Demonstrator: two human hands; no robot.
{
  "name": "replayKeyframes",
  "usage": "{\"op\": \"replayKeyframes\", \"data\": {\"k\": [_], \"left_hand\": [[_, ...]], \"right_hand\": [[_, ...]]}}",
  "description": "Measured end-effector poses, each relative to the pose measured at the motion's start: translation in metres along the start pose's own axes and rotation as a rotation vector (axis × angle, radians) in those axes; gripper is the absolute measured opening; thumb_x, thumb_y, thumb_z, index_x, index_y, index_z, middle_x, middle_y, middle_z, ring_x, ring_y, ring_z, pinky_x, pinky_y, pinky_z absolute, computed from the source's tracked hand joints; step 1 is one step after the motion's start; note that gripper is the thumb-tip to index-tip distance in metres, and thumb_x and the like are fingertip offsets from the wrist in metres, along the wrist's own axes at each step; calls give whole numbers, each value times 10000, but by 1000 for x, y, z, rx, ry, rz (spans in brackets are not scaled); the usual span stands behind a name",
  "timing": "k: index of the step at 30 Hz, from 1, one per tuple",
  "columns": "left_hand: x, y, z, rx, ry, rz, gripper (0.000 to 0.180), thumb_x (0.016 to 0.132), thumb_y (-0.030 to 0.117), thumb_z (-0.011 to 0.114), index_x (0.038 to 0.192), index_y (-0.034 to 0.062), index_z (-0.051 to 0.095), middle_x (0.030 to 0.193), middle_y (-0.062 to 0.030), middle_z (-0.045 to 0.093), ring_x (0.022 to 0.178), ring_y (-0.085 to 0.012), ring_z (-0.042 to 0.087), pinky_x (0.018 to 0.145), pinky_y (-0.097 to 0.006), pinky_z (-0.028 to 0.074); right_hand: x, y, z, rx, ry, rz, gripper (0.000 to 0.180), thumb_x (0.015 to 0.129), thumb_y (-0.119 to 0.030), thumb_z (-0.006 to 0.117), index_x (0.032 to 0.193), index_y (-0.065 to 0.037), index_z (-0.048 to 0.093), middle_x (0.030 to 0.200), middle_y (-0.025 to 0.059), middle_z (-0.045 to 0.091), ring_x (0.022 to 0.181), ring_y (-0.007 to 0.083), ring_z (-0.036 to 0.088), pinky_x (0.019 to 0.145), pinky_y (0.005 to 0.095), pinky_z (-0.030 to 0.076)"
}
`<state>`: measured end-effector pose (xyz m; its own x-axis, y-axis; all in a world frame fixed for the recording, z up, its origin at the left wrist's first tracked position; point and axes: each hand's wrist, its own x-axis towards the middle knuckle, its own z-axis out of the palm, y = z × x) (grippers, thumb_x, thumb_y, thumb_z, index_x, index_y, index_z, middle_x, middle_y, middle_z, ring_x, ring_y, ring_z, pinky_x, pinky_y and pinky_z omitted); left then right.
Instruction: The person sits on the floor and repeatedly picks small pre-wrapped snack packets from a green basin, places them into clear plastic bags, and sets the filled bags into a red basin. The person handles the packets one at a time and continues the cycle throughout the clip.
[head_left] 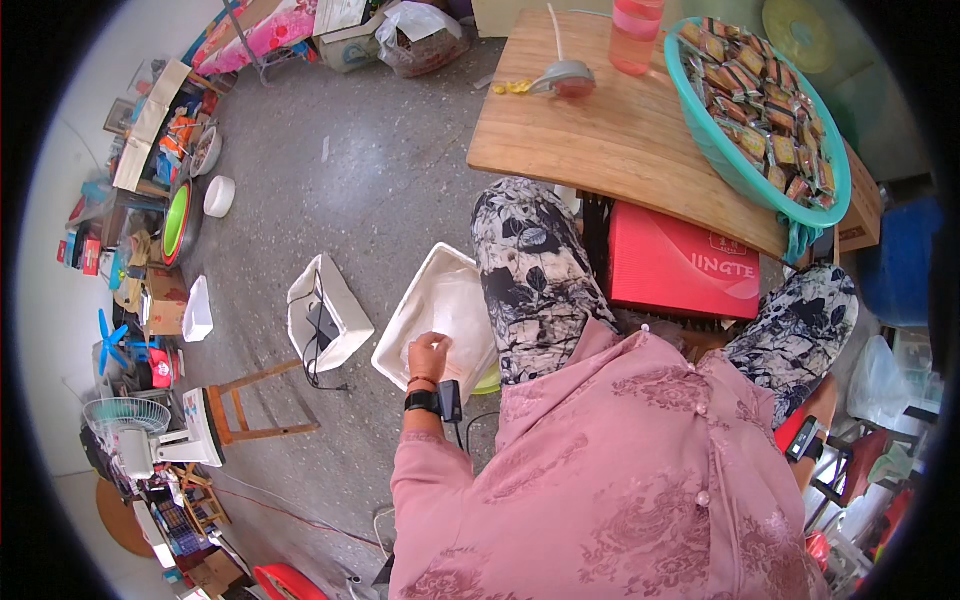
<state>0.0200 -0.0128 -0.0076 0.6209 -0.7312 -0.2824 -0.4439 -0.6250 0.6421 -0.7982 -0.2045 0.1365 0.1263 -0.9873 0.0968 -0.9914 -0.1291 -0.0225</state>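
Observation:
My left hand (429, 357) reaches into a white rectangular plastic bin (393, 335) beside my left knee. Its fingers are pinched together; a tiny pale spot shows at the fingertips, too small to name. A watch and a small black device sit on that wrist. Down at my right side is my right hand (821, 402), past another strapped device, its fingers too unclear to read. A wooden board (590, 140) in front of me carries a teal plastic basket (697, 118) heaped with small wrapped snacks (765, 90).
On the board stand a pink bottle (634, 45) and a grey cap with a white straw (568, 77). Under it is a red box (670, 262). Leftward are a white container (345, 325) with a black cable, a wooden stool (240, 405) and a fan (128, 440).

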Motion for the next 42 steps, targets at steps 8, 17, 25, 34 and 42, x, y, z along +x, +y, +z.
{"op": "replayKeyframes", "data": {"k": [8,17,25,34,42], "left_hand": [[2,94,-60,-1034,-262,-195,143,980,176,602,1031,51,650,868,8,663,727,-86,605,636,-238,487],[-11,157,-73,-1199,-406,-110,222,1011,104,532,1216,31,576,1109,-48,674,977,-157,672,813,-291,548],[-27,263,-72,-1281,-548,33,164,1009,172,545,1139,77,576,931,-31,672,717,-116,643,504,-245,486],[-55,414,2,-1010,-739,161,178,1001,219,606,889,87,563,738,-10,599,596,-103,599,475,-254,515],[-46,443,27,-930,-775,146,188,1008,238,600,971,56,572,848,-44,642,665,-111,618,535,-263,550]], "right_hand": [[88,-6,-40,1424,286,625,214,972,-165,587,1121,-23,644,970,35,673,815,120,587,716,274,475],[128,-52,-72,993,496,541,232,975,-190,635,1135,-23,652,927,11,648,783,81,571,709,233,476],[138,-199,-143,966,337,286,226,966,-188,626,1116,-20,646,863,14,653,755,89,592,697,236,482],[159,-350,-154,1334,-696,-261,241,964,-226,641,1080,-14,649,920,45,681,787,117,663,696,270,546],[182,-354,-124,1483,-810,-190,210,990,-212,589,1049,-19,646,877,36,677,748,116,652,669,271,547]]}}
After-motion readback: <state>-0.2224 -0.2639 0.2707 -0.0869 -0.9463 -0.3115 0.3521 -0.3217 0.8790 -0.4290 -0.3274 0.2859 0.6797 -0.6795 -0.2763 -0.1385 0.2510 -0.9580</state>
